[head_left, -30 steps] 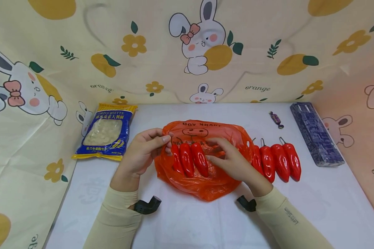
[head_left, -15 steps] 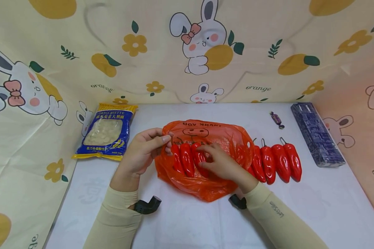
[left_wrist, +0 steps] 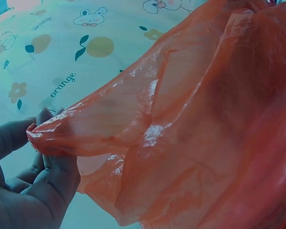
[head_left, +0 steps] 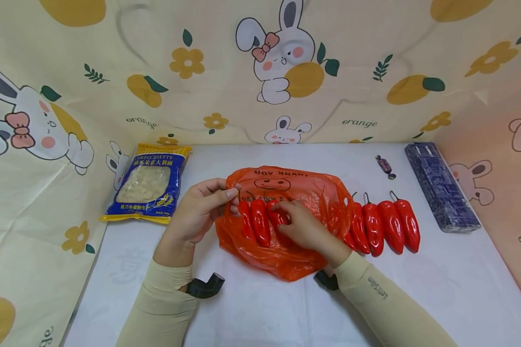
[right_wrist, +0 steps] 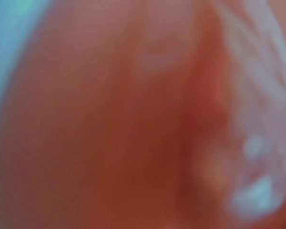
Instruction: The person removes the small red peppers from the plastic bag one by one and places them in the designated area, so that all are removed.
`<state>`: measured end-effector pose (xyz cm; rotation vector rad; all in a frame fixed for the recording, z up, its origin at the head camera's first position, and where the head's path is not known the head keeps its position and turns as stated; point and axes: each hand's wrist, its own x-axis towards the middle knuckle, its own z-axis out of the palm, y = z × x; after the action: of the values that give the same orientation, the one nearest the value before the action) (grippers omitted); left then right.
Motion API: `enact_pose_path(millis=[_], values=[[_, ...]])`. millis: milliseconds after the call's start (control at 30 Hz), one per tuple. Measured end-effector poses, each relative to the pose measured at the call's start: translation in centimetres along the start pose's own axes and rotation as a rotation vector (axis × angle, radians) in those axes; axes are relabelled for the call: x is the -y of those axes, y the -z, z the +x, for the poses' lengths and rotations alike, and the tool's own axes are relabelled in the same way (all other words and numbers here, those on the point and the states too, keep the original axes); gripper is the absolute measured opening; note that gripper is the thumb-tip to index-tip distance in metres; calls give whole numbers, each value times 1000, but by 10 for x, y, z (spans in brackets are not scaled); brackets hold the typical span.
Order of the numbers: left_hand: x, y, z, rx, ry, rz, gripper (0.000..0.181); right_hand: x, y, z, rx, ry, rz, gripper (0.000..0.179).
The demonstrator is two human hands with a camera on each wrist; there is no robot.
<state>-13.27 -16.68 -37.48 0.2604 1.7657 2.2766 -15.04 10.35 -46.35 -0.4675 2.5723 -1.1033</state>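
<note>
In the head view, my left hand (head_left: 201,207) pinches the left edge of a red plastic bag (head_left: 286,265). The left wrist view shows thumb and fingers closed on a gathered corner of that bag (left_wrist: 109,129). Three glossy red chili peppers (head_left: 261,224) lie side by side on or in the bag. My right hand (head_left: 306,226) has its thumb and fingers around the rightmost of them, a chili pepper (head_left: 279,218) partly covered by the fingers. Blurred red fills the right wrist view, with no detail to read.
Several more red chili peppers (head_left: 390,226) lie in a row right of the bag, partly behind its edge. A blue and yellow orecchiette packet (head_left: 145,183) is at the left. At the back right are a wrapped candy (head_left: 385,166) and a dark blue patterned block (head_left: 442,188).
My right hand has moved left and come onto the rightmost chili pepper at the bag, its fingers now around it. The left hand keeps its place on the bag's edge.
</note>
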Motion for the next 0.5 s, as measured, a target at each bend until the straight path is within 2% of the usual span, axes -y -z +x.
enact_pose_path(millis=[267,500], values=[[-1,0,-1,-10,-4,5,15,4,12,-10,-11,41,76,48],[-1,0,-1,-8,-5,-4,13,9,32,-28,-51,122,111,48]])
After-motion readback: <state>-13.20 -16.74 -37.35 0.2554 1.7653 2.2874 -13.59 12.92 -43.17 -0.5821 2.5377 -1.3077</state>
